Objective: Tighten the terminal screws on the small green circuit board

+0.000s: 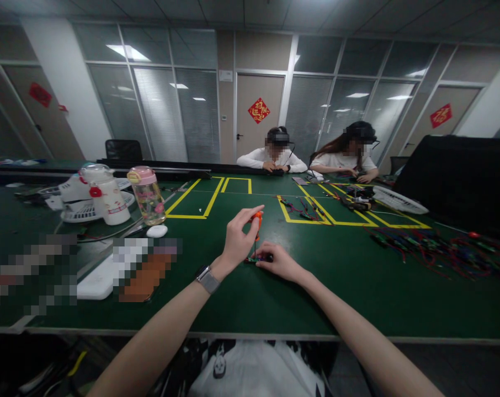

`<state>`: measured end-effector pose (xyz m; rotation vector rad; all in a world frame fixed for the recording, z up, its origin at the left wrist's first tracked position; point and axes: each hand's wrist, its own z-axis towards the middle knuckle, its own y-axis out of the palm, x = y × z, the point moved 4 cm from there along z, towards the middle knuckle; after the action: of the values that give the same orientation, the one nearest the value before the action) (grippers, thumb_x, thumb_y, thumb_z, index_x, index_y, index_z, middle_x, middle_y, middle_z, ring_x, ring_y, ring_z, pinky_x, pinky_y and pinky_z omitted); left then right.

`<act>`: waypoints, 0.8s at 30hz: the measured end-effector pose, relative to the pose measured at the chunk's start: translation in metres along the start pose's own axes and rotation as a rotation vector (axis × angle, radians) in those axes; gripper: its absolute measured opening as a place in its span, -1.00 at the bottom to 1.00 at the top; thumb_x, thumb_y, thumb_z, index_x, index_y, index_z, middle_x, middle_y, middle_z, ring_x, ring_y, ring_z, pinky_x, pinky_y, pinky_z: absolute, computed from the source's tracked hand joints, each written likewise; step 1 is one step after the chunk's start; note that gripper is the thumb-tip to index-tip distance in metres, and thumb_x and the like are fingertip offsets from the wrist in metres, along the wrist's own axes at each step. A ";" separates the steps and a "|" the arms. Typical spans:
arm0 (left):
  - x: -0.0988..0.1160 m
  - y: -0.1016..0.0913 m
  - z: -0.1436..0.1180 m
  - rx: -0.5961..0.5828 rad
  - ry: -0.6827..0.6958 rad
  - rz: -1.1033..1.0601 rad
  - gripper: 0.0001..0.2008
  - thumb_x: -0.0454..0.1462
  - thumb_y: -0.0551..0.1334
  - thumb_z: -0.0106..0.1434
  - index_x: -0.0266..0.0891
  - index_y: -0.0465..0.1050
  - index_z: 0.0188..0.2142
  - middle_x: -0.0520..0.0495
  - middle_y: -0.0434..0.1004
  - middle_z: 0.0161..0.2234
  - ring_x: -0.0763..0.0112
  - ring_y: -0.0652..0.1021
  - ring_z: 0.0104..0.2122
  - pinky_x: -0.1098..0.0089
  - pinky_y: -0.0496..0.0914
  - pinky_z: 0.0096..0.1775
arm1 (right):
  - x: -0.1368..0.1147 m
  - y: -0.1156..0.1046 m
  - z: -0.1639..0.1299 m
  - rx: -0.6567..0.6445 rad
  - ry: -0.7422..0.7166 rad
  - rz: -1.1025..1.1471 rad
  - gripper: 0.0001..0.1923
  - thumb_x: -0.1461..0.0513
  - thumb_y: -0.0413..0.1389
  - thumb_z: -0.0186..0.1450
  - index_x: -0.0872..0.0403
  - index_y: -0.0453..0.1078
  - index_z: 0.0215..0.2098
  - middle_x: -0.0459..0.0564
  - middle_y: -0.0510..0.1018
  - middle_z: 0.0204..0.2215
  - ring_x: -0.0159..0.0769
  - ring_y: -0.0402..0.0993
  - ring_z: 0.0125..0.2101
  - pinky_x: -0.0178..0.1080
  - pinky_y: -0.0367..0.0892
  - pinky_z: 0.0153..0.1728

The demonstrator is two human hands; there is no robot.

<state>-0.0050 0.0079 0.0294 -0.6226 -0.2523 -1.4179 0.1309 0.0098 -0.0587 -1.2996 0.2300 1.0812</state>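
Observation:
My left hand [238, 239], with a watch on its wrist, grips the orange handle of a small screwdriver [256, 220] held upright. Its thin shaft points down onto a small dark component [255, 258] lying on the green table [275, 298]. My right hand [277, 259] presses on that component from the right and holds it flat against the table. Both hands work close together near the table's middle.
A white bottle [107, 196] and a clear pink-lidded bottle [148, 196] stand at the left by a white fan [82, 204]. Yellow tape rectangles [200, 201] mark the table. Tangled wires [440, 251] lie at the right. Two people [275, 157] sit across the table.

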 end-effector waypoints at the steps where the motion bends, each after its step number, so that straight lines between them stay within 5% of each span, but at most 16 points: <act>1: 0.001 -0.001 0.000 0.022 0.014 0.021 -0.74 -0.33 0.13 0.33 -0.17 0.44 -0.01 -0.06 0.49 -0.18 0.41 0.51 -0.20 0.39 0.41 -0.16 | 0.000 0.000 0.000 0.002 0.001 0.001 -0.78 0.43 0.22 0.11 0.11 0.53 -0.28 -0.07 0.43 -0.38 -0.36 0.37 -0.39 -0.31 0.29 -0.32; 5: 0.005 -0.002 0.000 0.060 0.041 0.085 -0.81 -0.30 0.24 0.26 -0.15 0.50 -0.12 -0.02 0.38 -0.27 0.46 0.46 -0.30 0.42 0.40 -0.21 | 0.000 0.000 0.000 0.007 -0.003 -0.006 -0.78 0.44 0.22 0.11 0.11 0.53 -0.28 -0.07 0.43 -0.38 -0.37 0.36 -0.40 -0.32 0.28 -0.34; 12: 0.002 -0.002 0.001 -0.013 -0.019 0.023 -0.68 -0.31 0.00 0.41 -0.14 0.41 0.06 -0.08 0.46 -0.12 0.38 0.48 -0.10 0.33 0.37 -0.05 | -0.004 -0.001 -0.001 -0.007 0.004 -0.011 -0.79 0.42 0.21 0.13 0.12 0.54 -0.26 -0.07 0.43 -0.39 -0.35 0.37 -0.38 -0.31 0.28 -0.32; 19: 0.003 -0.004 0.000 0.084 0.015 0.086 -0.82 -0.28 0.21 0.29 -0.16 0.52 -0.13 -0.03 0.38 -0.27 0.45 0.46 -0.30 0.41 0.40 -0.22 | 0.001 -0.001 0.001 0.008 0.017 0.033 -0.79 0.41 0.23 0.10 0.10 0.54 -0.29 -0.09 0.43 -0.41 -0.37 0.37 -0.40 -0.31 0.29 -0.34; 24: 0.001 -0.001 0.000 0.003 0.003 0.053 -0.69 -0.30 0.03 0.40 -0.14 0.42 0.05 -0.09 0.45 -0.11 0.37 0.48 -0.10 0.34 0.38 -0.07 | 0.003 -0.001 0.002 0.007 0.025 0.055 -0.80 0.41 0.24 0.11 0.12 0.55 -0.28 -0.09 0.43 -0.42 -0.37 0.37 -0.40 -0.31 0.30 -0.32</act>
<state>-0.0062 0.0073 0.0304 -0.6199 -0.2338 -1.3677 0.1326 0.0130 -0.0599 -1.3072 0.2895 1.1107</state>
